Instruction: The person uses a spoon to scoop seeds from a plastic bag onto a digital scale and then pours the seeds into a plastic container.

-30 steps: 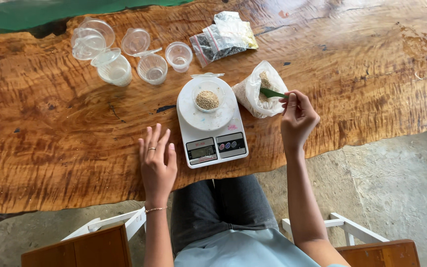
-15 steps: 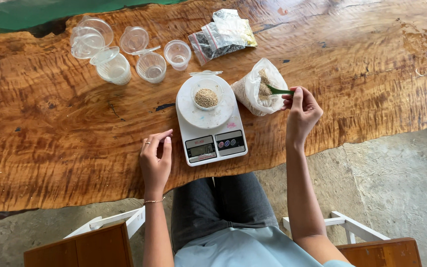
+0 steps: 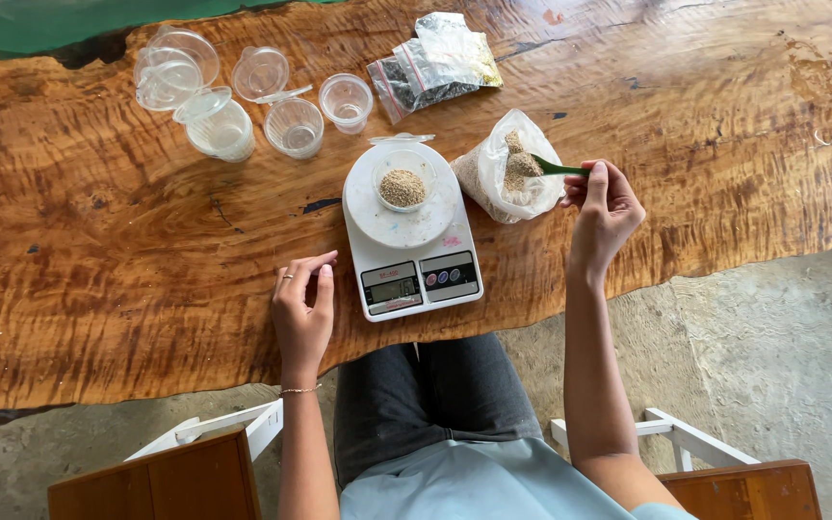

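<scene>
A: Item one, the right hand [image 3: 605, 207]?
B: Raised above the counter [image 3: 98, 250] near its near edge. Its fingers [image 3: 597, 181] pinch the handle of a green spoon [image 3: 559, 169]; the spoon's bowl sits inside an open clear bag of pale grain [image 3: 507, 178], just right of the scale.

A: Item two, the left hand [image 3: 302, 310]?
B: Resting on the counter at the near edge, just left of the scale. Fingers loosely together, slightly curled, holding nothing. A ring on one finger, a thin bracelet at the wrist.

A: Item three, the scale?
B: White digital kitchen scale [image 3: 414, 241], near the middle of the near edge, display facing the person. On its round platform, one small clear cup [image 3: 403, 180] part-filled with the same pale grain.

A: Item four, far side of the counter?
B: A cluster of empty clear plastic cups with hinged lids [image 3: 233, 91] towards the far left; small sealed packets [image 3: 435, 63], dark and yellowish contents, beyond the scale near the far edge.

A: Item five, seating?
B: Person seated, dark trousers, light blue top; wooden chair arms either side.
</scene>
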